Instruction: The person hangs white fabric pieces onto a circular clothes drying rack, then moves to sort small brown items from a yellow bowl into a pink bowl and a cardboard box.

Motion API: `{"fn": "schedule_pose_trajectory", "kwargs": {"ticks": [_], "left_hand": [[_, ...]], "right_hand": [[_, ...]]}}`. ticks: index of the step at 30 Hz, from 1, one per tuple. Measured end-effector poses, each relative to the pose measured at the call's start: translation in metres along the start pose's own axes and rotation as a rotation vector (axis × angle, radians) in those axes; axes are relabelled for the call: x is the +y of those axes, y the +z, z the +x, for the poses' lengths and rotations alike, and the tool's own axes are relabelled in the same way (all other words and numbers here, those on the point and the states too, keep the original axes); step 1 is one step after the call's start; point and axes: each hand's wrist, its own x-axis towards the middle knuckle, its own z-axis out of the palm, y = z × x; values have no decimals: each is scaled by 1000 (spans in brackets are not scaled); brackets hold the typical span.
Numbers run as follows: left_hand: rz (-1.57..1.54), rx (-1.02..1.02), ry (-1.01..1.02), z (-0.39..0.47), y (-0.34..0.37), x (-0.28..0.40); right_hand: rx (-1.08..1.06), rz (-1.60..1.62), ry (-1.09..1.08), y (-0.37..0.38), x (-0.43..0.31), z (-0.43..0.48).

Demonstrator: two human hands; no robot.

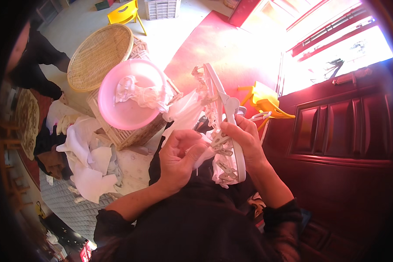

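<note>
My right hand (249, 140) grips the frame of a white plastic clip hanger (231, 113), tilted upright in front of my chest. Several clothes pegs (226, 170) dangle from it, some with pale, thin cloth pieces hanging among them. My left hand (181, 157), fingers curled, holds a small white cloth (204, 157) close against a peg on the near side. Another white cloth (185, 106) hangs from the hanger's far part, towards a pink plastic basin (127, 114). Wet-looking, crumpled white cloth (139, 93) lies in the basin.
The basin stands on a wicker crate (131, 137), beside a round woven tray (100, 57). Piled clothes (88, 157) lie at left on a grey quilted cover (67, 195). A dark red panelled door (334, 131) and a yellow chair (263, 100) are at right. Another person's legs (42, 68) show at upper left.
</note>
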Motion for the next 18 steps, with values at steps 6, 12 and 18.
{"fn": "schedule_pose_trajectory", "kwargs": {"ticks": [6, 12, 18], "left_hand": [[-92, -22, 11, 4, 3, -10], [-64, 37, 80, 1, 8, -21], [-84, 60, 61, 0, 14, -20]], "right_hand": [[28, -10, 21, 1, 4, 1], [51, 5, 11, 2, 3, 0], [60, 40, -6, 2, 7, 0]]}}
